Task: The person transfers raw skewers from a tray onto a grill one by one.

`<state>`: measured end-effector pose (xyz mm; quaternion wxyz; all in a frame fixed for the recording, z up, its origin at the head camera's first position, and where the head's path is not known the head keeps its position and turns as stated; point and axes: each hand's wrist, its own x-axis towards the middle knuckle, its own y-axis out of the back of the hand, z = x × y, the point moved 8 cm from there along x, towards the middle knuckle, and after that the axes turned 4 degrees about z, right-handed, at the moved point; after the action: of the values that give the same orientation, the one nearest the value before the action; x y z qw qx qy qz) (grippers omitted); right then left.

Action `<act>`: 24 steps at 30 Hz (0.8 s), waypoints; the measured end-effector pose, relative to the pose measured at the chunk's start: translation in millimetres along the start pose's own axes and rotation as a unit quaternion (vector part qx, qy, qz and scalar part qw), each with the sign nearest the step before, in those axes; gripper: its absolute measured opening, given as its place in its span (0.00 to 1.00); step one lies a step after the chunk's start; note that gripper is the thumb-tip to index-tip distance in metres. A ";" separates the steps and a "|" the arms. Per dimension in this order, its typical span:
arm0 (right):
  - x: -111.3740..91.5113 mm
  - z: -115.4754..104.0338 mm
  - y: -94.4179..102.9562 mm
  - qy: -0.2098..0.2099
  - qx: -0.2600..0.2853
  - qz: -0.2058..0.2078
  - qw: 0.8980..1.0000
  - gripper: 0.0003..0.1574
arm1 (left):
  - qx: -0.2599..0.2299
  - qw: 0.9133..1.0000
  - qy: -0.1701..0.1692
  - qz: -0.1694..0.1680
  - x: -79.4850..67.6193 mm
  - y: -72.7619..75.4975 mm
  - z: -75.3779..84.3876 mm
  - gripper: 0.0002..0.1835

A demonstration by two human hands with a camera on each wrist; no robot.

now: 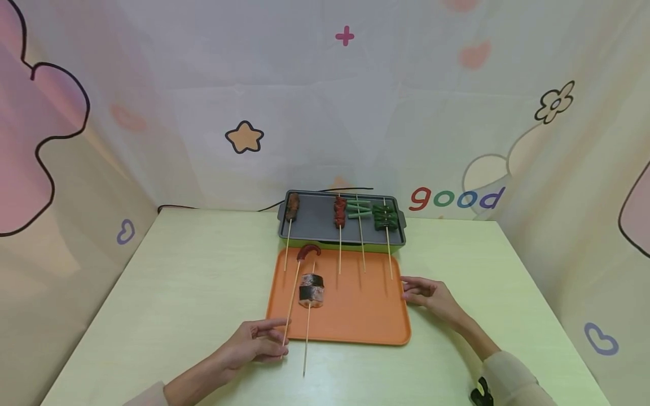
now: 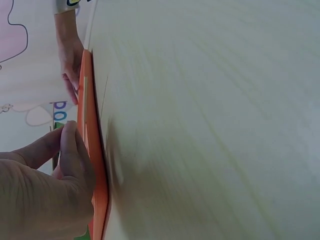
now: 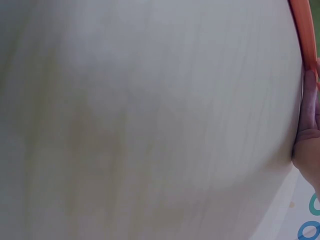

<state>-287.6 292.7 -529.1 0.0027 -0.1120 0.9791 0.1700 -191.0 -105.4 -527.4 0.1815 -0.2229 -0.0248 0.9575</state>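
Observation:
My left hand [image 1: 254,344] pinches the lower stick of a skewer with a dark red, curled piece [image 1: 307,252] at its tip. This skewer slants over the left part of an orange tray [image 1: 363,316]. Just right of it, a skewer with black-and-white banded pieces [image 1: 311,291] lies on the tray, its stick passing over the front rim. My right hand [image 1: 429,294] holds the tray's right rim; in the right wrist view its fingers [image 3: 309,102] are at the orange edge, partly cut off by the frame.
Behind the tray stands a grey-topped grill pan [image 1: 315,220] with a green side. It bears a brown meat skewer [image 1: 291,207], a red meat skewer [image 1: 339,213], a green-stalk skewer [image 1: 359,208] and a dark green leafy skewer [image 1: 385,217]. A black object [image 1: 481,393] lies by the right sleeve.

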 end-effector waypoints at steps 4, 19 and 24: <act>-0.6 -0.6 0.7 -0.002 -0.004 0.004 1.000 0.32 | 0.008 1.000 -0.004 -0.001 -0.5 -2.6 2.9 0.37; 1.3 5.4 0.3 -0.015 0.006 0.002 1.000 0.32 | 0.030 0.999 -0.036 -0.024 6.0 -6.2 47.9 0.38; 0.1 1.4 -0.4 -0.003 -0.001 0.001 1.000 0.32 | 0.029 0.999 -0.042 -0.018 15.3 -3.9 68.6 0.37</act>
<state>-287.7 292.7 -530.5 0.0052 -0.1106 0.9789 0.1717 -232.4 -94.0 -471.6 0.2039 -0.1769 -0.0091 0.9628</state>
